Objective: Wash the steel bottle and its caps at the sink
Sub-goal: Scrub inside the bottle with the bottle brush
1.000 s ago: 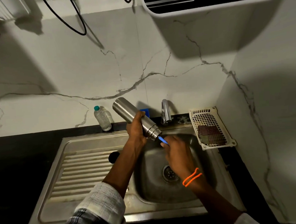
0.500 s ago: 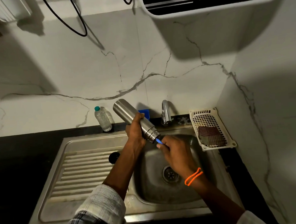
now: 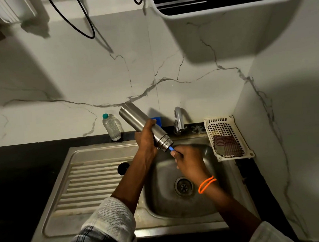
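Two hands work above the sink (image 3: 212, 207). The left hand (image 3: 144, 140) grips the tilted steel bottle (image 3: 142, 124). The right hand (image 3: 190, 161) has its fingers closed around a blue brush handle (image 3: 171, 148) at the bottle's mouth.

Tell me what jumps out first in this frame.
The steel bottle held tilted over the sink basin, mouth down toward the right: the left hand grips its body while the right hand holds a blue brush handle at the mouth. Next, the orange wristband on the right wrist, and a white basket with a cloth right of the tap.
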